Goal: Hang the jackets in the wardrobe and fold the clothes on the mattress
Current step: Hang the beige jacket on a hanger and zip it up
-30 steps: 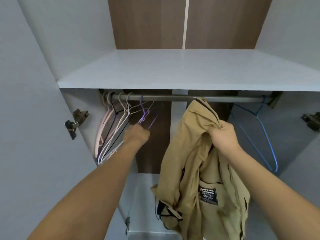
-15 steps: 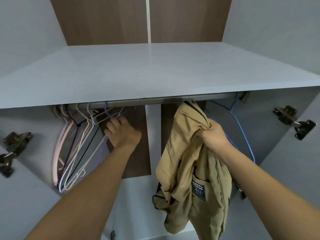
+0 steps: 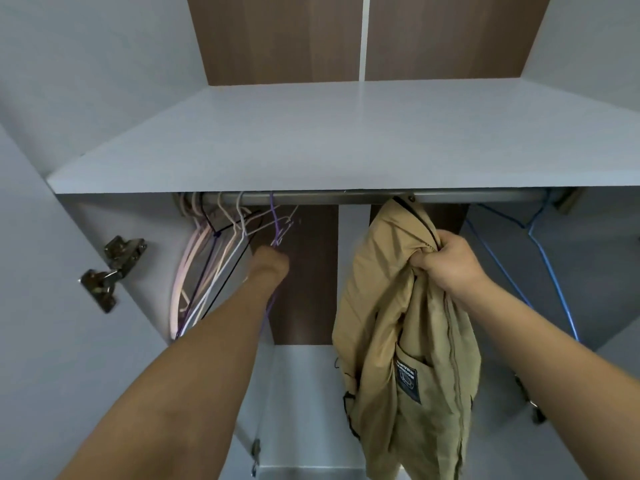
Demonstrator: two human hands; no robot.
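Both forearms are bare to the frame edge, with no sleeves, watch, rings or gloves showing.

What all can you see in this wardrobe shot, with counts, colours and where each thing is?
jacket: one, tan, bunched below the rail at centre-right
purple hanger: one, on the rail, at the left hand
hanger bunch: several, pink, white and black, far left of the rail
blue hanger: one, right end
rail: one, grey metal, under the shelf
shelf: one, white
door hinge: one, metal, left door
left hand: reaching to the purple hanger
right hand: grips the jacket
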